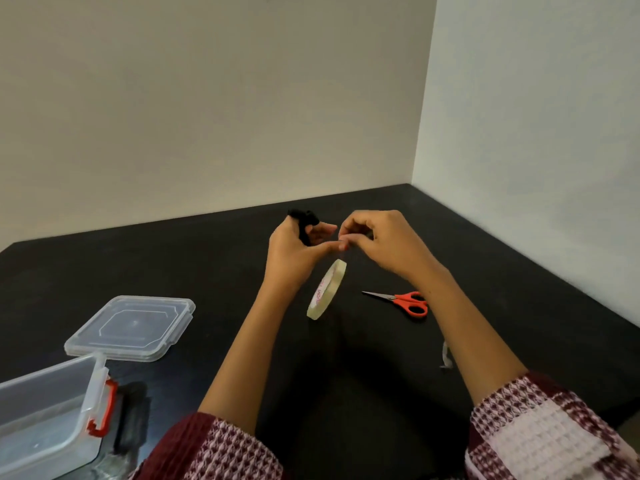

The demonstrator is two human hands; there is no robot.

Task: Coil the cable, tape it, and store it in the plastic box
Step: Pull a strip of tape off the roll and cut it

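Head view: two bare hands work above a dark surface [207, 271] set in a corner between pale walls [207, 98].
Cable [304, 225]: black, bunched into a small coil, held up off the surface in the left hand near the middle of the picture; the fingers hide much of it.
Left hand [298, 252]: fingers clenched round the cable, thumb stretched toward the right hand, its tip touching the right fingertips.
Right hand [384, 244]: thumb and forefinger pinched together at the left thumb tip, the other fingers curled. They appear to grasp the clear end of the tape, though the strip is too thin to make out.
Tape [327, 289]: a clear roll with pink print inside, on edge and tilted, just below both hands. Whether it rests on the surface or hangs cannot be told.
Scissors [403, 301]: red-handled, flat on the surface to the right of the tape, blades together and pointing left, handles beside the right forearm.
Scrap [446, 356]: a small pale crumpled bit on the surface, nearer the person than the scissors.
Lid [131, 327]: clear plastic, flat on the left, well apart from the hands.
Box [48, 410]: clear plastic, open, at the lower left corner just beside the lid, with a red latch [103, 410] on its end wall; the frame cuts it off.
Sleeves [225, 448]: dark red and white knit, ending at the forearms.
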